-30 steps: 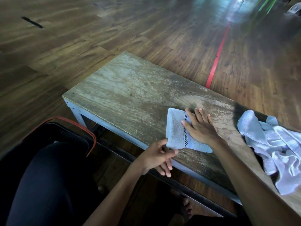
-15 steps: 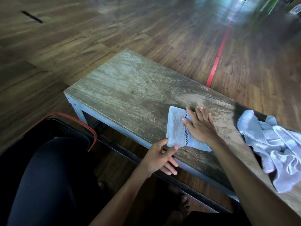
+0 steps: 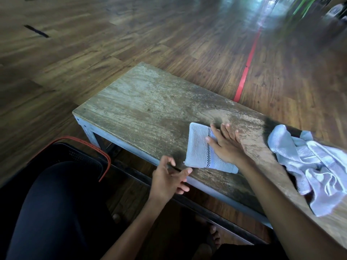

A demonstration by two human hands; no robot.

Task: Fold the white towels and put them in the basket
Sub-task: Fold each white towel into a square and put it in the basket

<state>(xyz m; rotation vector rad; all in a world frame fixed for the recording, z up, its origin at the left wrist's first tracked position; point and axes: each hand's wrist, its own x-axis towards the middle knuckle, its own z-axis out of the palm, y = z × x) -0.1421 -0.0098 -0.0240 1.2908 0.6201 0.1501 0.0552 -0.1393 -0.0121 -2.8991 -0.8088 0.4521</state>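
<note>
Small folded white terry towel with a dark checked stripe (image 3: 198, 147) lay flat on the weathered wooden bench top (image 3: 146, 109), close to its front edge.

Judged light, soft and limp; lifted by one corner, the fold would likely slump open. Best hold: pinch through all layers along the folded side, or slide a palm under at the edge and clamp from above. The rough wood probably drags on the terry.

Right hand (image 3: 225, 145) lay flat on the towel's right half, fingers straight, pressing and gripping nothing. Left hand (image 3: 167, 180) hung just off the front edge, fingers loosely spread, empty. Its thumb tip was near the towel's near-left corner; contact not discernible.

To the left, a long stretch of bench top gave working room. To the right, a crumpled heap of unfolded white towels (image 3: 309, 162) lay apart from the folded one.

Black plastic basket with an orange-red handle (image 3: 78, 156) sat low by the bench's left end, beside the person's knee. The drop to it looked unobstructed.
</note>
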